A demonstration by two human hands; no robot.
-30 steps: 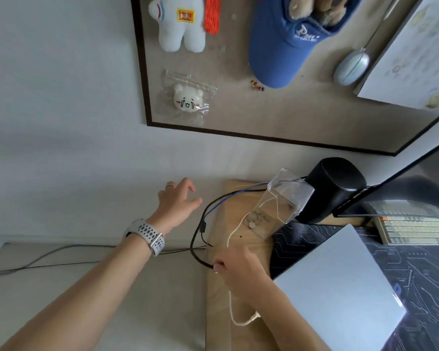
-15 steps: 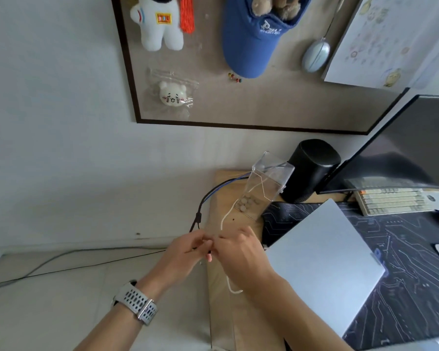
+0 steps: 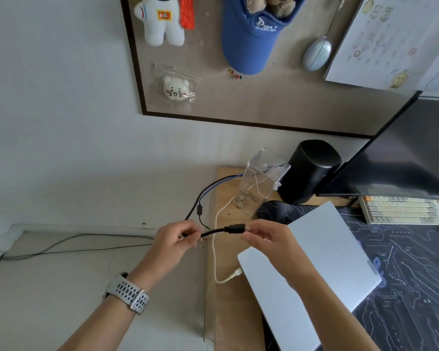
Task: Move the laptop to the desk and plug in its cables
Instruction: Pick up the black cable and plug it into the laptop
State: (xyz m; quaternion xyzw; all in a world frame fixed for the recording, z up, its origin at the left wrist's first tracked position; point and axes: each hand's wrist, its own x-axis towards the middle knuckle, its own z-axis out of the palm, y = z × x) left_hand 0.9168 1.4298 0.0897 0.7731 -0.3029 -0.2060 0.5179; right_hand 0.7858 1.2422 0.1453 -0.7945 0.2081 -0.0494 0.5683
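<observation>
Laptop [image 3: 312, 269]: closed, silver, flat on the dark desk mat [image 3: 416, 287] at 4 o'clock of the view; lies as it did half a second ago.
Black cable [image 3: 213, 232]: now stretched level between the two hands above the desk's [image 3: 226, 300] left edge, its plug [image 3: 236, 228] showing; earlier the hands met and hid it.
Left hand [image 3: 174, 240]: has drawn apart toward 9 o'clock; fingers curled round the cable, palm turned down, watch [image 3: 128, 295] on the wrist.
Right hand [image 3: 266, 239]: thumb and fingertips pinch the plug's end, at 3 o'clock of the left hand, over the laptop's upper left corner.
White cable [image 3: 215, 252]: runs down the wooden desk at 6 o'clock of the plug, its connector [image 3: 236, 273] touching the laptop's left edge.
Speaker [image 3: 309, 171]: black, at 1 o'clock of the hands, beside a clear plastic box [image 3: 261, 181].
</observation>
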